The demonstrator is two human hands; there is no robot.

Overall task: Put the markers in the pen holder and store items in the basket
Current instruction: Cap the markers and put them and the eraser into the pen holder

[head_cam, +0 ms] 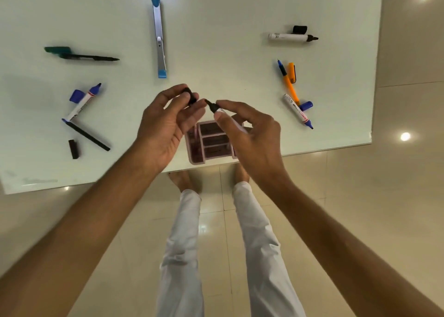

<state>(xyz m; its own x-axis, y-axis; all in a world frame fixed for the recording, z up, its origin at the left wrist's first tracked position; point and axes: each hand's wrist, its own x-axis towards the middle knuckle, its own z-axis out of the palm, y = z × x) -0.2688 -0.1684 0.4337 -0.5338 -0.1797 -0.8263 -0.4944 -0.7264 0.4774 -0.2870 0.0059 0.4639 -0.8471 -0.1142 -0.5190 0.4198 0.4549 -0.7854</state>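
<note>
Above the pink pen holder [211,141] on the desk [216,28], my left hand [165,127] pinches a black cap [191,95] and my right hand [249,134] grips the uncapped black marker [217,110].

A white tabletop [216,16] is seen from above, pretty glossy. Below it a beige tiled floor [360,196] is lit up by round light reflections [405,136]. White trousers [182,244] and bare feet [182,179] are spotted under the table edge.
</note>
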